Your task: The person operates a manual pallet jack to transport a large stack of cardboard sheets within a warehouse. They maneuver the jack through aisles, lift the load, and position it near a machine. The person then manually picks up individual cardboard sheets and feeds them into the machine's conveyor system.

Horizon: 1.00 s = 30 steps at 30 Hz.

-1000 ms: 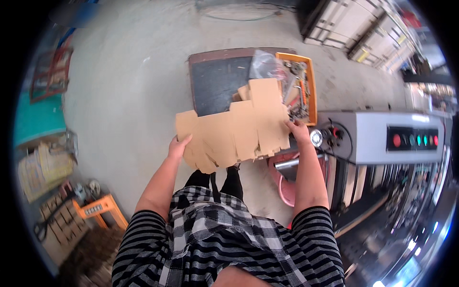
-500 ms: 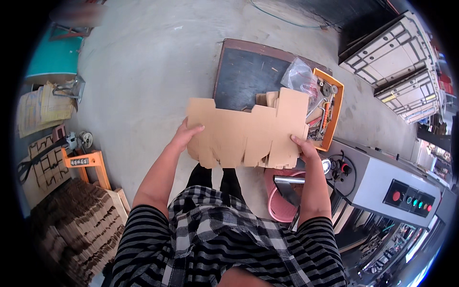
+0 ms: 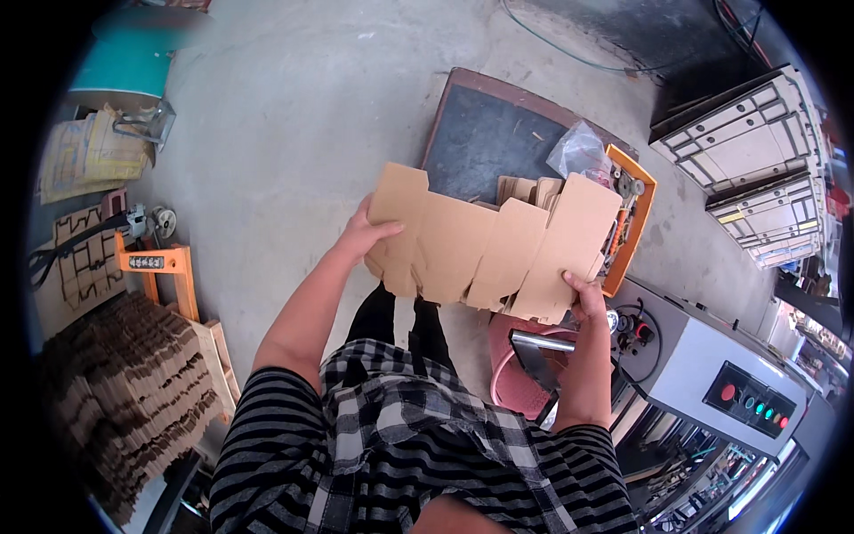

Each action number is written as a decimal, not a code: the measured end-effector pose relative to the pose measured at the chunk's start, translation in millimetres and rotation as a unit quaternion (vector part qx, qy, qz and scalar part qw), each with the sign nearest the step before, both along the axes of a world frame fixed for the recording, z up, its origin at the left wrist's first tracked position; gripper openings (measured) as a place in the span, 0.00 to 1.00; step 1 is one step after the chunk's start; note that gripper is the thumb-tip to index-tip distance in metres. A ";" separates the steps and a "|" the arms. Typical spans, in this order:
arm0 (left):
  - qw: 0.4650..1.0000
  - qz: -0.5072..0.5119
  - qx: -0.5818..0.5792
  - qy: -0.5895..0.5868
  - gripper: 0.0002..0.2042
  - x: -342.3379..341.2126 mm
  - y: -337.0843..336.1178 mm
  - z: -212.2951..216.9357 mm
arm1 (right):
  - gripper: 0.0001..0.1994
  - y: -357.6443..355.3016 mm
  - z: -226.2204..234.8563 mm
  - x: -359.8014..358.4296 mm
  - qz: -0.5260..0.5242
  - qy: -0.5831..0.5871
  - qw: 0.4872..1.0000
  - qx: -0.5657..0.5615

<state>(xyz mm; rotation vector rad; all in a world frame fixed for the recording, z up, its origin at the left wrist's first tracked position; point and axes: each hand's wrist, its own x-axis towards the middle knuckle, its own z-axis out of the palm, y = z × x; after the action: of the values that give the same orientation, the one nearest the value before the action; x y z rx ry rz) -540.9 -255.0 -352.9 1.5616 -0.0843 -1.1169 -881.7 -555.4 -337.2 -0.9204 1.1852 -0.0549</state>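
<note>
Both my hands hold a flat, die-cut cardboard sheet (image 3: pixel 458 245) in front of my body. Its edges have flaps and notches, and further layers show along its near edge, so it looks like a small stack. My left hand (image 3: pixel 366 233) grips the left end, thumb on top and fingers underneath, out of sight. At the right end my right hand (image 3: pixel 583 294) pinches the near corner, again with the thumb on top. Just beyond lie more folded cardboard pieces (image 3: pixel 525 190) on a dark-topped low table (image 3: pixel 485 125).
An orange tray (image 3: pixel 636 245) of tools and a clear plastic bag (image 3: pixel 578 149) sit at the table's right. A grey machine with a button panel (image 3: pixel 752 400) stands right, above a pink basket (image 3: pixel 516 383). Stacked cardboard (image 3: pixel 133 383) and an orange pallet-jack frame (image 3: pixel 182 267) are at left.
The cardboard has tilted, its right end now lower and nearer to me, its left end raised. My left hand has moved up and right, my right hand slightly right and down. The view has turned slightly.
</note>
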 end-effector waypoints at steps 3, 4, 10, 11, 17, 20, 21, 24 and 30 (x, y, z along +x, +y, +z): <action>1.000 0.013 -0.005 -0.020 0.43 -1.9 4.7 22.4 | 0.35 9.7 10.9 -1.8 -0.017 -0.050 0.998 -0.039; 0.999 0.018 -0.010 -0.033 0.43 -3.5 7.8 27.8 | 0.35 12.1 11.9 -6.1 -0.023 -0.068 0.996 -0.052; 0.985 -0.057 -0.050 -0.152 0.46 4.3 29.3 78.6 | 0.29 19.6 23.8 -38.8 -0.033 -0.141 0.980 -0.135; 0.978 -0.081 -0.071 -0.177 0.46 6.7 33.1 88.2 | 0.30 13.3 25.7 -51.4 0.025 -0.136 0.982 -0.131; 0.923 -0.231 0.059 -0.303 0.49 8.0 42.5 77.7 | 0.49 5.7 32.2 -27.4 -0.089 -0.131 0.987 0.020; 0.909 -0.231 0.067 -0.340 0.52 2.7 39.1 76.4 | 0.49 5.8 27.5 -34.2 0.008 -0.138 0.984 -0.109; 0.904 -0.239 0.068 -0.348 0.52 2.6 37.8 80.6 | 0.48 3.0 28.7 -37.7 0.069 -0.127 0.975 -0.169; 0.880 -0.269 0.070 -0.385 0.53 5.0 37.9 89.4 | 0.49 -11.1 35.4 -56.4 0.290 -0.036 0.900 -0.324; 0.823 -0.285 0.077 -0.486 0.53 3.1 43.6 73.0 | 0.54 -8.4 46.2 -35.4 0.319 0.000 0.865 -0.387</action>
<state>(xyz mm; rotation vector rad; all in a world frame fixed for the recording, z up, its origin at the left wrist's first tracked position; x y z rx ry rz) -537.8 -211.4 -279.8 2.1955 -1.2451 -0.6322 -917.1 -563.8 -291.0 -1.9929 0.7881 0.0087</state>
